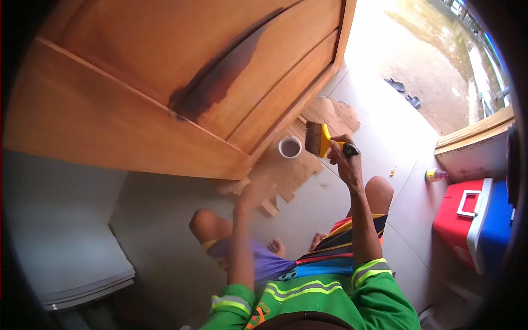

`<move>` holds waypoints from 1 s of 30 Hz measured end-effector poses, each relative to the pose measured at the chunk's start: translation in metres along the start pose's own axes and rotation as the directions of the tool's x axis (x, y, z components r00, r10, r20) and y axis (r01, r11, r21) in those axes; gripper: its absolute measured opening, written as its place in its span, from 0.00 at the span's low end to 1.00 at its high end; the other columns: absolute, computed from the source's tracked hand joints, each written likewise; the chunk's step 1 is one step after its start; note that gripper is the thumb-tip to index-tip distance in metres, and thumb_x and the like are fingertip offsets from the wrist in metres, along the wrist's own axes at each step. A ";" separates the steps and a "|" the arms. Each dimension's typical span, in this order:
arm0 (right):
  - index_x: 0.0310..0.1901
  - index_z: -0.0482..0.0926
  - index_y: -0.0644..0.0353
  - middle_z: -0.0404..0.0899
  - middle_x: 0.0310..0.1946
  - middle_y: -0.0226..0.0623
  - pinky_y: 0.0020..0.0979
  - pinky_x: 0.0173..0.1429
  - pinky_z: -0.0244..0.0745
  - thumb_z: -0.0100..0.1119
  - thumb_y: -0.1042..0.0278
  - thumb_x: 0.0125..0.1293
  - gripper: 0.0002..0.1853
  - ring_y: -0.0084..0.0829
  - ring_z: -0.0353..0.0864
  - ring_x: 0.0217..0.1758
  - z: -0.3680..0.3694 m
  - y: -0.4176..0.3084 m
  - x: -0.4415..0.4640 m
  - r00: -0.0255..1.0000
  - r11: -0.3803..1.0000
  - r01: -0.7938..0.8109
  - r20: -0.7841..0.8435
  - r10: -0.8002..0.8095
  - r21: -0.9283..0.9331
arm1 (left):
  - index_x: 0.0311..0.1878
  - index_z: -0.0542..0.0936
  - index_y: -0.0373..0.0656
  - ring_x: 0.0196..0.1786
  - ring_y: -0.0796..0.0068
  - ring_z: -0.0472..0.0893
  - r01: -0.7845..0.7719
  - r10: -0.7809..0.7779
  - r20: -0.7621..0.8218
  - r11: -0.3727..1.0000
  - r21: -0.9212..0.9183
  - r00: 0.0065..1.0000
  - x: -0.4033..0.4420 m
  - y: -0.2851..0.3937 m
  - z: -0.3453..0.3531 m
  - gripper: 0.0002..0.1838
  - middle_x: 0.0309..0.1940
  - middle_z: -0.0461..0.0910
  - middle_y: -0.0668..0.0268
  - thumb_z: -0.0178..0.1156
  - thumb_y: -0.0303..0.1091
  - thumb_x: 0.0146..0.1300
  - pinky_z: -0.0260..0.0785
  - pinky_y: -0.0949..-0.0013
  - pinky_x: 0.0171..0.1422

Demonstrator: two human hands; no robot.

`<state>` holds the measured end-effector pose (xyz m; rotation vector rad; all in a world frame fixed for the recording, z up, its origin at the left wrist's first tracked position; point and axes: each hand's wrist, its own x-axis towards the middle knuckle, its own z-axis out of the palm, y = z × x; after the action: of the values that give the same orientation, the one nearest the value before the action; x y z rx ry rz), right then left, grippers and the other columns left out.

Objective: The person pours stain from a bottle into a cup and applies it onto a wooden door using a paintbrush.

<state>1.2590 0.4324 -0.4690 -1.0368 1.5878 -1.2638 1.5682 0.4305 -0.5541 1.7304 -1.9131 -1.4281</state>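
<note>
My right hand point(345, 157) is closed around the yellow and black handle of a wide paintbrush point(318, 139), its dark bristles pointing left. Just left of the bristles, a white cup point(290, 147) with dark liquid inside stands on torn cardboard point(335, 116). My left hand point(257, 190) is smeared by motion over the cardboard's near edge, so its fingers cannot be made out. Ahead of me is a wooden door point(132, 66) with raised panels. A dark brown wet-looking stain point(220, 82) covers part of its panel and groove.
To the right stand a red cooler point(459, 214) with a white handle and a blue cooler point(498, 220). A small bottle point(435, 175) is near them. Dark slippers point(404, 92) lie outside the doorway. White stacked sheets point(82, 269) are at lower left.
</note>
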 end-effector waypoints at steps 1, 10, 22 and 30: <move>0.46 0.76 0.63 0.77 0.23 0.32 0.22 0.29 0.68 0.55 0.62 0.73 0.12 0.18 0.73 0.24 0.003 0.005 0.003 1.000 0.999 -0.015 0.003 0.015 -0.031 | 0.60 0.72 0.28 0.55 0.61 0.80 -0.047 0.048 -0.050 0.999 0.021 0.998 0.023 0.001 0.011 0.33 0.52 0.80 0.46 0.68 0.45 0.60 0.70 0.63 0.61; 0.44 0.77 0.65 0.76 0.21 0.32 0.22 0.27 0.66 0.56 0.59 0.72 0.14 0.18 0.72 0.22 0.008 0.035 0.008 0.998 0.998 -0.062 0.012 0.063 -0.031 | 0.76 0.42 0.33 0.74 0.43 0.59 -0.179 0.219 -0.276 0.970 0.163 0.936 0.139 -0.027 0.089 0.66 0.72 0.55 0.41 0.78 0.45 0.44 0.54 0.51 0.76; 0.47 0.81 0.62 0.76 0.23 0.29 0.21 0.30 0.67 0.59 0.61 0.70 0.13 0.18 0.71 0.24 0.004 0.027 0.019 0.984 0.961 -0.013 0.165 0.061 -0.276 | 0.73 0.53 0.39 0.67 0.49 0.68 -0.409 0.398 -0.448 0.909 0.077 0.800 0.181 -0.040 0.118 0.57 0.65 0.67 0.50 0.79 0.34 0.43 0.61 0.54 0.71; 0.46 0.81 0.58 0.80 0.25 0.39 0.32 0.36 0.73 0.60 0.65 0.67 0.10 0.28 0.78 0.28 0.032 0.000 0.044 0.898 0.797 0.237 0.438 0.038 -0.555 | 0.66 0.63 0.42 0.58 0.51 0.72 -0.443 0.556 -0.375 0.826 0.347 0.742 0.161 0.001 0.090 0.44 0.54 0.72 0.54 0.76 0.44 0.50 0.67 0.54 0.62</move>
<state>1.2753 0.3818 -0.4788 -1.6871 1.6131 -0.5092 1.4573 0.3404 -0.6703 1.3046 -2.0927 -0.5443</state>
